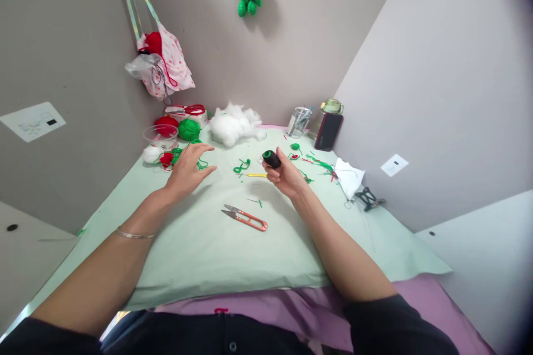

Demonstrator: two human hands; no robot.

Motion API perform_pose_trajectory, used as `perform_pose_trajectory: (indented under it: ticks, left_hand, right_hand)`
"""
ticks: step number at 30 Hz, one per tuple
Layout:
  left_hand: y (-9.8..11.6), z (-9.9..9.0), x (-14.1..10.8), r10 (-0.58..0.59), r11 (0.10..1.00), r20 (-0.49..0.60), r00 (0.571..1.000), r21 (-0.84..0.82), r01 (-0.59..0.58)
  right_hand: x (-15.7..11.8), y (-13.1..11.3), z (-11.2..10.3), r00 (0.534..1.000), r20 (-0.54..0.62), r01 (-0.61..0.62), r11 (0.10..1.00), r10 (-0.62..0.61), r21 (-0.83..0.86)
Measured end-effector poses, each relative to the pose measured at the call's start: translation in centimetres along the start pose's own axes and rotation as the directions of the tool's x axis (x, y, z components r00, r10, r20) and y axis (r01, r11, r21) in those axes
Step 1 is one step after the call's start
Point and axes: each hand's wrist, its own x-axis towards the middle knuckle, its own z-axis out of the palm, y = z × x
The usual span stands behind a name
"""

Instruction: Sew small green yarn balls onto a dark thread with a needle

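My right hand [287,175] is closed around a small black spool [272,159] with a green end, raised over the table. My left hand [189,169] hovers to the left, thumb and fingers apart with nothing between them. Below the hands lie orange-handled thread snips [245,218] and a needle [255,201] with a bit of green on it. A yellow-handled crochet hook [255,175] rests close to the right hand, which hides one end of it. Beside the hook is a curled green crocheted piece [241,166].
White stuffing [235,123] sits at the back, with a green yarn ball [189,130] and a clear tub [160,136] to its left. On the right stand a pen cup [298,122], a phone [328,131] and a jug [332,105]. Yarn scraps [318,162] and white paper [348,177] lie nearby.
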Motion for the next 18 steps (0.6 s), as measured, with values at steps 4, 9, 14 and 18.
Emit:
perform_pose_trajectory:
  ticks: [4,9,14,18]
  left_hand:
    - [3.7,1.3,-1.2,0.02,0.984,0.011,1.0,-0.175,-0.018]
    - [5.8,2.2,-2.1,-0.056,0.955,0.04,0.998,-0.29,0.065]
    - [5.2,2.2,-2.0,-0.145,0.938,-0.06,0.988,-0.325,0.118]
    - [5.3,2.6,-2.0,-0.172,0.891,-0.025,0.985,-0.429,0.145]
  right_hand:
    - [-0.8,0.9,1.5,0.995,0.1,0.008,0.988,0.008,-0.157]
    - [-1.1,1.6,2.2,0.989,0.148,0.037,0.966,0.001,-0.256]
    - [-1.0,1.9,2.3,0.987,0.157,0.069,0.95,-0.021,-0.306]
    - [-1.1,2.0,2.6,0.988,0.151,0.067,0.942,-0.018,-0.328]
